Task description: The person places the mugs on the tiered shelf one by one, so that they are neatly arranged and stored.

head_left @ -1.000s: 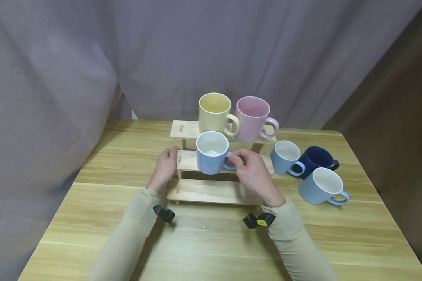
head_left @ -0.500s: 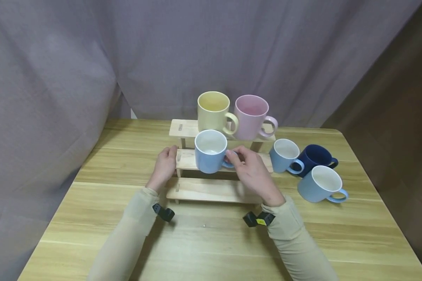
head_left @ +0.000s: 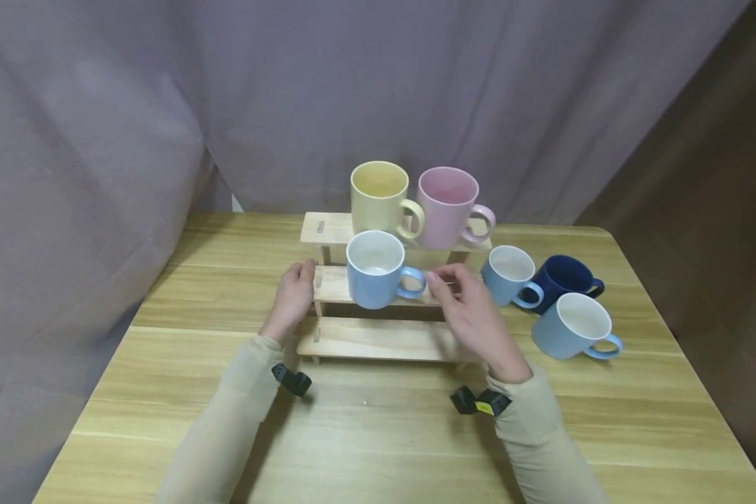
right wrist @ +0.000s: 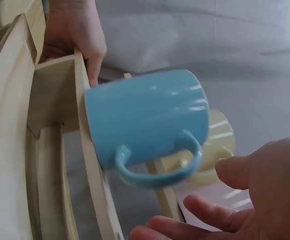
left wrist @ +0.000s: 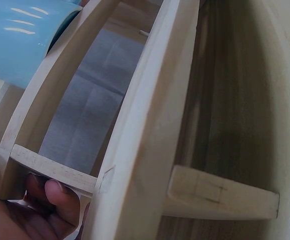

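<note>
Left hand: grips [head_left: 295, 297] the left end of the rack's middle shelf, fingers curled in under the board, as the left wrist view shows.
Right hand: holds nothing [head_left: 475, 315]; thumb and fingers are parted, just beside the mug handle, with a gap between.
Table: wooden [head_left: 365, 448], bearing the rack and the loose mugs.
Bottom shelf: bare wood [head_left: 378, 339], the lowest and nearest step of the rack.
Mug by the hand: light blue outside, white inside [head_left: 373, 276], upright on the middle shelf [head_left: 332, 285], left of centre, handle toward the right hand; its base is at or very near the front edge, overhang hard to tell.
Loose mugs: right of the rack, a light blue one in front [head_left: 554, 336], another close to the shelf end [head_left: 502, 280], a dark blue one [head_left: 548, 287] partly hidden between them.
Top shelf: pale board [head_left: 334, 227] with a yellow mug [head_left: 373, 206] and a pink mug [head_left: 442, 213] side by side.
Curtain: grey, behind everything [head_left: 290, 105].
Mug risk: a finger catching the handle could probably drag it off the front edge.
Rack risk: a tug from the left hand might shake all three shelved mugs.
</note>
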Demonstrator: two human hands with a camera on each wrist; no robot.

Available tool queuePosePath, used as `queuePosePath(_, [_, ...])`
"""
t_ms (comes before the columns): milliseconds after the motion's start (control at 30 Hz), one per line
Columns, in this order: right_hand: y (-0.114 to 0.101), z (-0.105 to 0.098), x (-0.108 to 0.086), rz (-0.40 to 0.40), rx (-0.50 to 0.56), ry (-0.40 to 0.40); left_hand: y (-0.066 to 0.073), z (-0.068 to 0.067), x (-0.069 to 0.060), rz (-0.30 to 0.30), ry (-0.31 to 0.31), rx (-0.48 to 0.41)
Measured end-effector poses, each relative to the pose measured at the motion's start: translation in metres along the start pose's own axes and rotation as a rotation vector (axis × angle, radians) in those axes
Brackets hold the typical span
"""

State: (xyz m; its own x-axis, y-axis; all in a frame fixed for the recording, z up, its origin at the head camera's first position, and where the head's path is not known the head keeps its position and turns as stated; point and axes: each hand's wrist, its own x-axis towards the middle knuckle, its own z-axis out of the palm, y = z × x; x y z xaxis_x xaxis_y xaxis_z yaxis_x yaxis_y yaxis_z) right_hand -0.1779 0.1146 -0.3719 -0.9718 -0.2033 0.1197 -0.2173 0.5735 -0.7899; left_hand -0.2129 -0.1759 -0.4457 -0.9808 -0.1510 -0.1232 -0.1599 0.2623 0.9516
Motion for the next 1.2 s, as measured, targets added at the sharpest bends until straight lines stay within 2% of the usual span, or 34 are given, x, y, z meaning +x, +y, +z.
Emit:
queuePosePath(133, [0.007,-0.013,-0.009,-0.008,0.014,0.039,0.001,-0.001,0.0,-0.006,-0.002,0.009])
queuePosePath(433, [0.023,-0.051,-0.035,0.006,-0.081,0.228,0.003,-0.001,-0.002,-0.023,-0.009,0.0])
queuePosePath(633, [0.038,-0.077,-0.055,0.097,-0.092,0.384,0.003,-0.001,-0.003,-0.009,-0.018,0.012])
queuePosePath(800, [0.053,-0.093,-0.066,0.237,-0.069,0.496,0.002,-0.001,-0.003,-0.005,-0.011,0.005])
queuePosePath(967, [0.07,-0.104,-0.076,0.371,-0.05,0.547,0.002,-0.001,-0.003,-0.002,-0.011,0.003])
queuePosePath(1200, [0.091,-0.114,-0.085,0.477,-0.107,0.619,0.003,0.0,-0.003,0.004,-0.011,-0.005])
